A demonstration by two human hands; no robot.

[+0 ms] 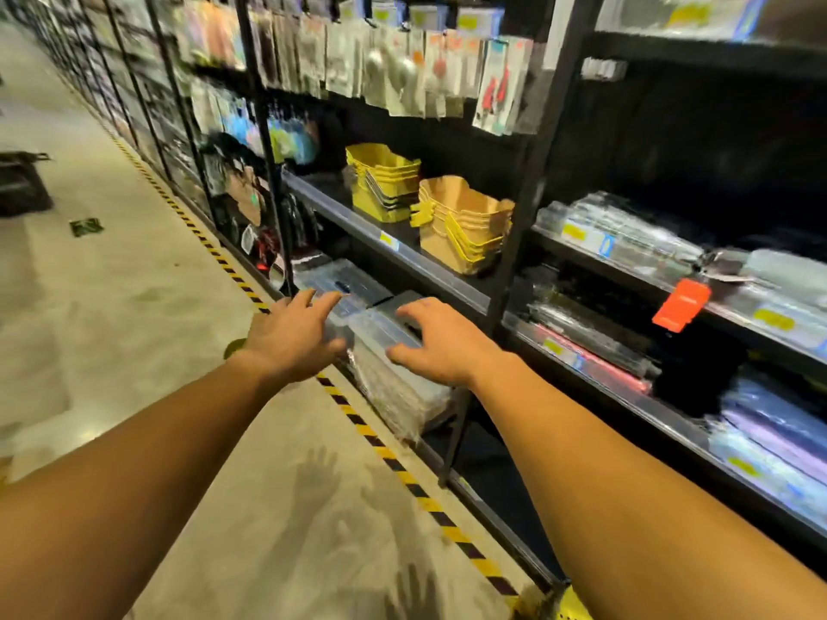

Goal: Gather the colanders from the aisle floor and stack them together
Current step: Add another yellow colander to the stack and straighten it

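Concrete floor (134,306) fills the left, edged by yellow-and-black tape (380,445) along the black shelving (514,243). The left hand (291,337) is held out with fingers spread, nothing grasped. The right hand (436,340) is likewise extended, fingers spread and slightly bent, over clear plastic packs (380,333) at the shelf's front edge; contact cannot be told. Yellow colanders (385,181) and tan colanders (465,221) are stacked on the middle shelf.
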